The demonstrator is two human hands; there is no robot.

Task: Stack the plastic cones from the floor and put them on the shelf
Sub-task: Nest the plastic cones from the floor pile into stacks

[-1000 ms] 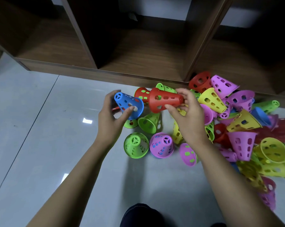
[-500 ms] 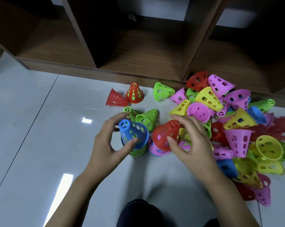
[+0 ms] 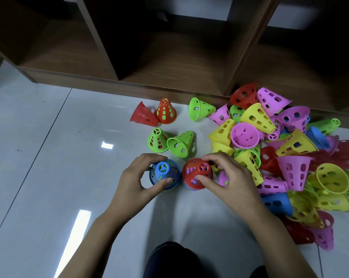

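Head view: blue cone point(image 3: 163, 169), red cone point(image 3: 196, 171) tip-up

A blue perforated plastic cone point(image 3: 164, 173) and a red perforated plastic cone point(image 3: 196, 173) stand upright side by side, each capping another.

On the tiled floor point(image 3: 49, 167), the left hand point(image 3: 137, 183) grips a blue cone point(image 3: 163, 170) capping a green one. Just beside it, the right hand point(image 3: 229, 181) grips a red cone point(image 3: 196, 173) over a pink one. A loose pile of cones point(image 3: 290, 145) spreads rightward below the shelf point(image 3: 169, 65).
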